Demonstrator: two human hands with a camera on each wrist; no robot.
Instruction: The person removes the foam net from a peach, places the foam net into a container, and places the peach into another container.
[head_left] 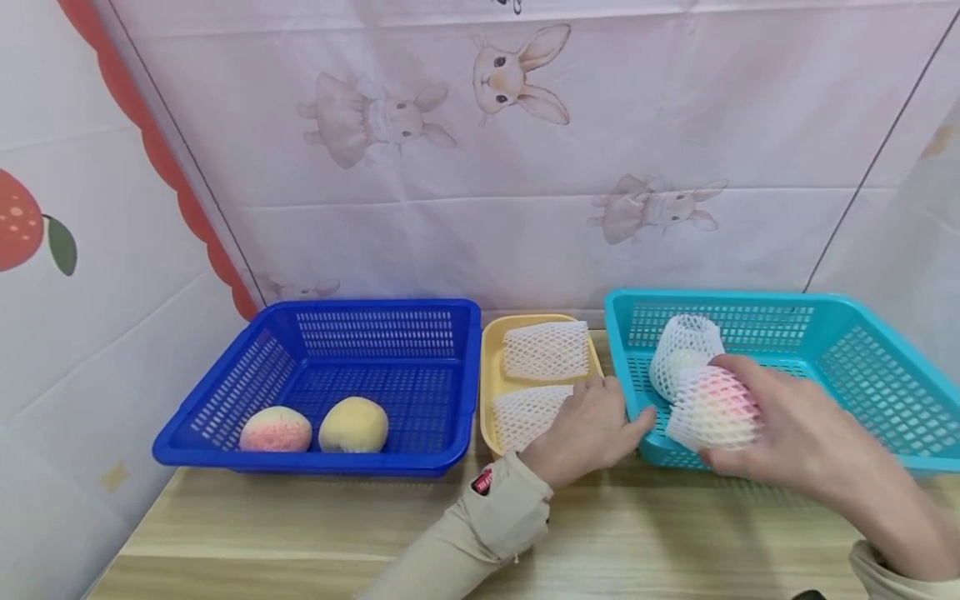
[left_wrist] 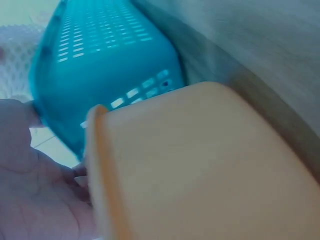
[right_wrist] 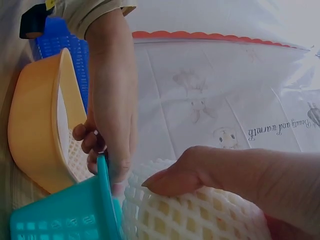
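My right hand (head_left: 787, 421) grips a pink-and-cream peach in a white foam net (head_left: 716, 408), above the near left side of the teal basket (head_left: 862, 321). In the right wrist view the thumb presses the net (right_wrist: 195, 215). Behind it, another white foam net (head_left: 686, 337) with a pale fruit inside sits in that basket. My left hand (head_left: 585, 429) lies over the right side of the yellow tray (head_left: 491, 350), its thumb spread to the teal rim and its fingers loosely bent. Beneath its fingertips is a flat foam net (head_left: 525, 417); a second flat net (head_left: 546, 350) lies farther back.
At the left stands a blue basket (head_left: 442, 458) with a pink-and-cream peach (head_left: 276, 429) and a yellow peach (head_left: 354, 425). The wooden table (head_left: 315, 525) runs along the front. A rabbit-print covering (head_left: 480, 233) hangs behind the baskets.
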